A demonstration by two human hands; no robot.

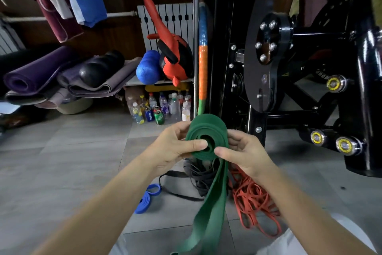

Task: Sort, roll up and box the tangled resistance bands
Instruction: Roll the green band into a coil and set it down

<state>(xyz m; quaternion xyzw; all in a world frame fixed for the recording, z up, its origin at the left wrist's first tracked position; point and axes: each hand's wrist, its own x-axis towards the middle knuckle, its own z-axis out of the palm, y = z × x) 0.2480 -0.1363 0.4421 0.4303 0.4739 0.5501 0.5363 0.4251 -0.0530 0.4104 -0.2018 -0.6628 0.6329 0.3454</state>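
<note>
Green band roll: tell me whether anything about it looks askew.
The green band roll is lopsided: its outer coils bulge upward, loose around the core, between the left hand and right hand. Its tail hangs unrolled.

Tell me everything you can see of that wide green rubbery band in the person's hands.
The wide, flat green rubbery band is partly rolled into a loose coil, held up between both hands. The left hand and right hand grip its sides, thumbs pressing its face. Its unrolled tail hangs down toward the person, past tangled black bands and orange bands.
</note>
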